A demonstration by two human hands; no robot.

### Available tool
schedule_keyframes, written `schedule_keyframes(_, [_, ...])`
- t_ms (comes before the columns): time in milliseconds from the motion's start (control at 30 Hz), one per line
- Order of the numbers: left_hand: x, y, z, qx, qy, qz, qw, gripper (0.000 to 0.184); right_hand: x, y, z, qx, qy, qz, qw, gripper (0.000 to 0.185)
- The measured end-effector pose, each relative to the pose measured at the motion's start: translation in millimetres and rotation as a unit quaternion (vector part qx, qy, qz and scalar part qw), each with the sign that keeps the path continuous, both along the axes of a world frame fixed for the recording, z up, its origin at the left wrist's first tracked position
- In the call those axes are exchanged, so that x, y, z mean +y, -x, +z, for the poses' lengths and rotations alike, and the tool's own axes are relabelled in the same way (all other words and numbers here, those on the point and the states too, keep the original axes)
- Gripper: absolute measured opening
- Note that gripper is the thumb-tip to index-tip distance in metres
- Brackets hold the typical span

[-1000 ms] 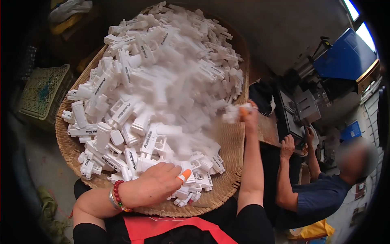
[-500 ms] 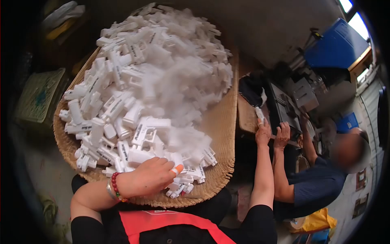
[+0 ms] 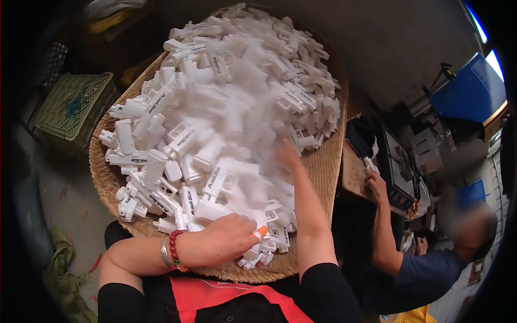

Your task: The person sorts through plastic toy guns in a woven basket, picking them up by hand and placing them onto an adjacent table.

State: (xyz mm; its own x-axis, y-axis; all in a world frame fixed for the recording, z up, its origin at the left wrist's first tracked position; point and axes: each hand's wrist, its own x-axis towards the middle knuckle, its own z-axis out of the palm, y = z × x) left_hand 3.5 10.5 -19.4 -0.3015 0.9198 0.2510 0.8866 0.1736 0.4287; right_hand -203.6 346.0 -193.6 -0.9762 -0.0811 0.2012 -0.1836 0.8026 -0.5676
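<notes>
A large heap of white plastic toy pistols with dark lettering fills a woven basket; a whitish blur veils the middle of the heap. My left hand, with a red bead bracelet, a metal bangle and an orange covering on one finger, rests at the basket's near side. Its fingers curl down against the pistols there, and what they hold is hidden. My right hand reaches into the right part of the heap. Motion and the whitish blur smear its fingers.
To the right, a co-worker in a dark shirt has a hand at a small white piece over a brown board, beside a dark machine. A plastic crate stands left; green cloth lies on the floor.
My right hand has moved left from beside the co-worker's hands, where it held a small white piece, into the heap. The co-worker's hand is now at that spot. The view has shifted slightly.
</notes>
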Motion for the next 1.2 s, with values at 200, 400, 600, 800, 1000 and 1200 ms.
schedule_keyframes(200, [-4, -1, -8, 0.01, -0.021, 0.006, 1.0, 0.037, -26, -7, 17, -0.154, 0.043, 0.004, 0.987, 0.053])
schedule_keyframes(400, [-4, -3, -8, 0.017, -0.002, -0.004, 1.0, 0.043, -10, -102, 107, -0.092, 0.028, -0.021, 0.995, 0.05])
schedule_keyframes(600, [7, -4, -15, 0.052, -0.022, 0.012, 0.998, 0.034, -29, -217, 193, -0.112, 0.288, -0.105, 0.945, 0.05])
schedule_keyframes(800, [8, -1, 1, 0.054, -0.146, 0.012, 0.988, 0.03, -21, -282, 195, 0.091, 0.365, -0.096, 0.922, 0.044])
schedule_keyframes(1000, [6, -3, -12, 0.04, -0.083, -0.004, 0.996, 0.043, 73, -256, 179, 0.285, 0.08, -0.285, 0.912, 0.035])
schedule_keyframes(1200, [5, 3, -4, 0.022, -0.045, -0.006, 0.999, 0.048, 128, -221, 143, 0.181, -0.35, -0.391, 0.832, 0.041])
